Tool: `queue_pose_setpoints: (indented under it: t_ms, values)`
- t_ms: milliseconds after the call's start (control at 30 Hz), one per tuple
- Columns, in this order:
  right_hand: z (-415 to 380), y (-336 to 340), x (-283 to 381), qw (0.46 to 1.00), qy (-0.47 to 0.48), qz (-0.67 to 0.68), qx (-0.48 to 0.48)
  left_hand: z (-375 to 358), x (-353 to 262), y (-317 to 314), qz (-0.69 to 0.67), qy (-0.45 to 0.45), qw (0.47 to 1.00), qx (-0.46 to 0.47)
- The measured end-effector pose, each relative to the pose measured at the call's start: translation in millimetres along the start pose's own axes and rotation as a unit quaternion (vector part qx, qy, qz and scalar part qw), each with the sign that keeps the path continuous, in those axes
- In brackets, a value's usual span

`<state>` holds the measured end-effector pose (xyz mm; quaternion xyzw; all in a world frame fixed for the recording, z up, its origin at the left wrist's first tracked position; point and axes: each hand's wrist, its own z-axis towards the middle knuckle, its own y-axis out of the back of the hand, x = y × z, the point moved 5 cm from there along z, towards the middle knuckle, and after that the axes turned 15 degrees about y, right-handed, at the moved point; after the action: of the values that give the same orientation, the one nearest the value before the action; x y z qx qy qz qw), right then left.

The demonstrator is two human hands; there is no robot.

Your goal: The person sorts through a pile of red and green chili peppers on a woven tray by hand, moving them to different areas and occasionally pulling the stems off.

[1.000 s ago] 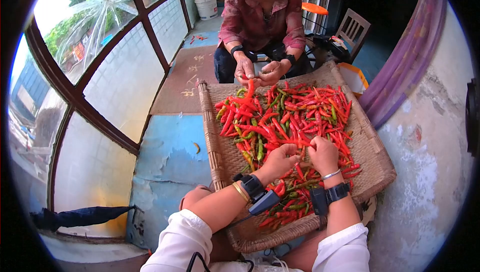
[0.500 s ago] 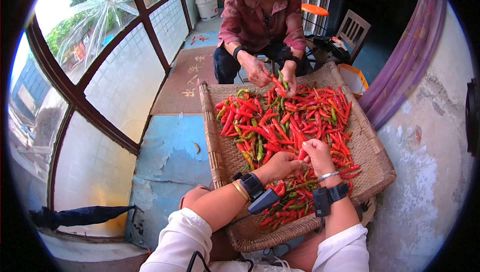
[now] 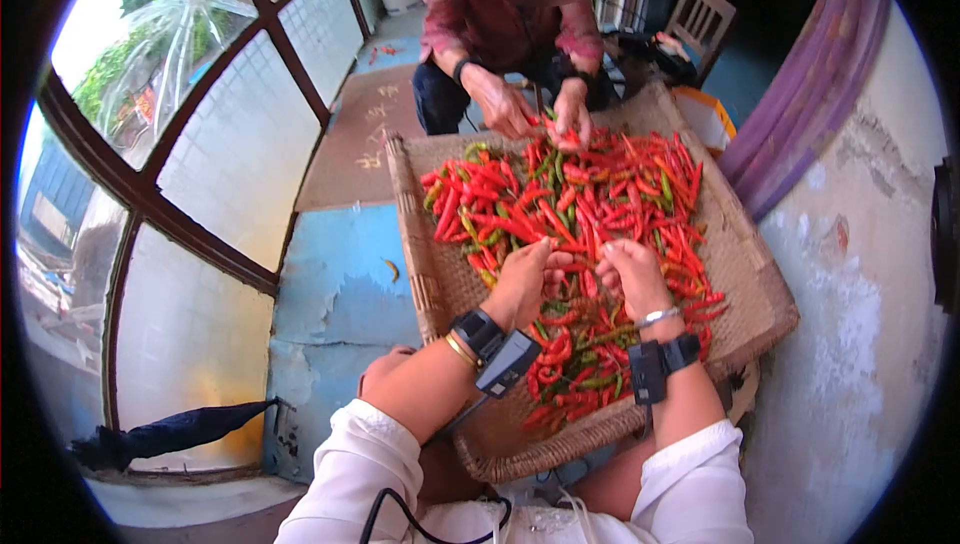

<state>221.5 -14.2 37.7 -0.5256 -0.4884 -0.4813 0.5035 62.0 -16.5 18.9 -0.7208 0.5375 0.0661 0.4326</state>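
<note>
Red and green chili peppers point(image 3: 560, 344) lie heaped on a woven basket tray point(image 3: 745, 314). My left hand point(image 3: 522, 282) is over the middle of the heap, its fingers curled in; what they hold, if anything, is hard to make out. A short gap to the right, my right hand point(image 3: 636, 277) has thumb and forefinger drawn together among the peppers. Whatever sits in that pinch is too small to name. Across the tray, another person's hands point(image 3: 572, 116) hold red chilies over the far edge.
Facing me sits a person in a red patterned shirt point(image 3: 450, 4). Framed windows point(image 3: 215, 164) run along the left, with a folded dark umbrella point(image 3: 190, 434) below. A rough wall point(image 3: 840, 344) and purple curtain point(image 3: 800, 94) stand right. One stray chili point(image 3: 392, 270) lies on the blue floor.
My hands have moved apart and forward over the heap; the red chili between them earlier is no longer distinct. The other person's hands have lowered toward the peppers. The view has shifted slightly.
</note>
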Motion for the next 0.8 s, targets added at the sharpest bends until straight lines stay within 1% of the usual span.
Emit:
queue_pose_setpoints:
  t_ms: [33,67,100,133,167,233,267,300,367,400,500,533,567,633,700,767,800]
  values:
    - [-0.1,-1.2,0.9,1.000,-0.006,0.017,-0.005,-2.6,-0.3,-4.4,0.016,0.018,0.999,0.025]
    - [-1.6,-0.2,-0.2,1.000,-0.018,0.016,-0.012,-7.6,1.6,-10.8,0.046,0.031,0.998,0.030]
    - [-1.3,-2.0,0.4,1.000,-0.016,-0.011,0.011,-9.4,4.4,-13.5,0.044,0.042,0.998,0.029]
    - [-0.5,-3.0,-0.6,0.999,-0.013,-0.037,0.035,-10.8,5.1,-16.3,0.067,0.025,0.997,0.039]
    - [0.0,0.0,-3.7,0.999,-0.021,-0.038,0.030,-12.5,5.6,-19.3,0.090,0.008,0.995,0.050]
    - [4.0,7.1,-4.1,0.990,-0.001,-0.123,0.064,-14.9,3.3,-20.4,0.074,0.011,0.996,0.044]
    - [12.8,20.3,-16.1,0.985,0.061,-0.150,0.052,-15.0,-1.7,-18.5,0.056,-0.010,0.998,0.031]
    - [16.3,32.2,-15.7,0.972,0.070,-0.222,0.034,-15.9,-4.0,-15.5,0.036,-0.025,0.999,0.017]
    - [22.3,54.3,-20.4,0.946,0.118,-0.300,0.008,-14.5,-9.0,-6.9,0.005,-0.043,0.999,-0.020]
    - [22.5,61.8,-20.2,0.935,0.113,-0.337,-0.007,-16.5,-10.5,-5.6,0.001,-0.048,0.998,-0.038]
    - [23.5,76.7,-28.4,0.926,0.104,-0.363,-0.025,-18.7,-16.3,-2.4,0.000,-0.067,0.995,-0.076]
    - [19.7,71.6,-23.1,0.932,0.094,-0.349,-0.019,-18.4,-17.2,-0.1,0.002,-0.079,0.992,-0.094]
    - [22.4,71.4,-28.2,0.927,0.105,-0.361,-0.002,-17.7,-18.7,0.9,0.001,-0.084,0.992,-0.090]
    - [26.7,63.1,-29.3,0.915,0.124,-0.383,0.011,-14.7,-19.4,2.2,-0.003,-0.058,0.996,-0.060]
    - [29.9,50.4,-22.0,0.893,0.148,-0.424,0.037,-10.6,-21.9,3.5,-0.007,-0.060,0.997,-0.053]
    - [35.8,37.4,-18.0,0.829,0.181,-0.525,0.070,-5.5,-19.5,3.0,-0.009,-0.040,0.999,-0.020]
    - [38.2,30.3,-17.1,0.807,0.206,-0.546,0.087,-5.1,-19.3,2.3,-0.006,-0.035,0.999,-0.029]
